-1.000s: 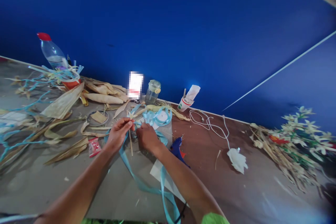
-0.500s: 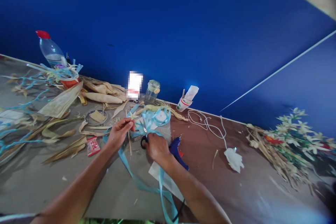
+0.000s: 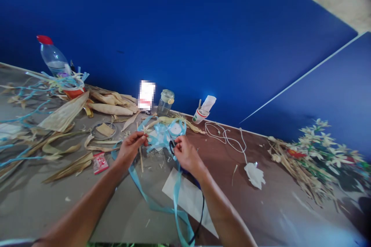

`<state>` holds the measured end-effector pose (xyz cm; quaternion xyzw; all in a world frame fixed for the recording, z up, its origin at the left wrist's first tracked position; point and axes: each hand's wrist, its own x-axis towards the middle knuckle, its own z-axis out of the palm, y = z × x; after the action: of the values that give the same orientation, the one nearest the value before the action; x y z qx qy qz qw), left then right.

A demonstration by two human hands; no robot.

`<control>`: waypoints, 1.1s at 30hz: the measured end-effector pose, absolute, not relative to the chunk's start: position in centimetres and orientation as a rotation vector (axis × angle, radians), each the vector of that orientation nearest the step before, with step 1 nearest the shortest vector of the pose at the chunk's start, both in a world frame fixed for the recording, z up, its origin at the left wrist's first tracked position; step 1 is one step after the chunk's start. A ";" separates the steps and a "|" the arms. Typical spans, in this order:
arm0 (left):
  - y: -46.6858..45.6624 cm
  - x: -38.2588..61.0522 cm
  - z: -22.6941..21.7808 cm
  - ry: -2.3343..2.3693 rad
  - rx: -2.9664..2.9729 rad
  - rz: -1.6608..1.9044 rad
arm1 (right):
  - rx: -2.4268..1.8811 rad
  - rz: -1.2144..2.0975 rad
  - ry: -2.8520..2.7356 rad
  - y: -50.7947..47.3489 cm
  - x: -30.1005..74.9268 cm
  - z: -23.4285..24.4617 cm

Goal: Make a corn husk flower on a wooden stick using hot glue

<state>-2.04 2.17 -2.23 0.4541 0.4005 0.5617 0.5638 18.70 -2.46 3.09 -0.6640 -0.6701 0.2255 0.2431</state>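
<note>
My left hand is closed, pinching a small pale star-shaped flower between thumb and fingertips. To its right, my right hand is wrapped round the black handles of a pair of scissors, whose blades are hard to make out against the ribbon. Light blue ribbon lies in loops just beyond both hands, around a white spool. A long tail of it trails towards me between my forearms. Mostly hidden under my right wrist is a dark blue glue gun, with a white sheet nearby.
Dried corn husks and a red packet lie on the left. Along the blue wall stand a red-capped bottle, a lidded jar and a white cup. White cable and a flower bunch are on the right.
My right hand has moved right and slightly up with the scissors, away from my left hand. The left still holds the flower. More of the white sheet shows; the glue gun is more covered.
</note>
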 end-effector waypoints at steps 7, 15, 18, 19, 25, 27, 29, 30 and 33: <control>2.1 -1.8 -1.4 0.975 1.124 1.299 | -1.616 0.732 -1.586 1.1 22.9 4.3; 1.8 -1.4 -1.9 0.885 1.051 1.079 | -1.282 1.280 -1.228 0.3 21.7 6.6; 1.5 -1.6 -2.1 0.784 1.120 1.014 | -1.153 1.421 -1.135 -0.8 20.5 7.5; 1.4 -1.7 -2.1 0.746 1.137 0.999 | -1.122 1.444 -1.121 -1.0 20.2 7.6; 0.8 -2.0 -2.0 0.577 1.244 0.844 | -0.993 1.434 -1.115 -1.2 18.3 7.4; 0.8 -2.1 -2.0 0.572 1.290 0.758 | -0.993 1.429 -1.118 -1.0 18.1 7.1; 0.8 -2.2 -1.9 0.531 1.321 0.678 | -1.016 1.397 -1.144 -0.6 18.5 6.9; 0.9 -2.2 -1.9 0.500 1.330 0.631 | -1.036 1.369 -1.164 -0.4 18.8 6.9; 0.9 -2.2 -1.9 0.443 1.337 0.474 | -1.122 1.227 -1.229 0.5 20.7 7.0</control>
<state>-2.17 0.93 -1.88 0.6087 0.2017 0.2158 0.7363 20.74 0.49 6.96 -0.4663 -0.5107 0.5099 0.5117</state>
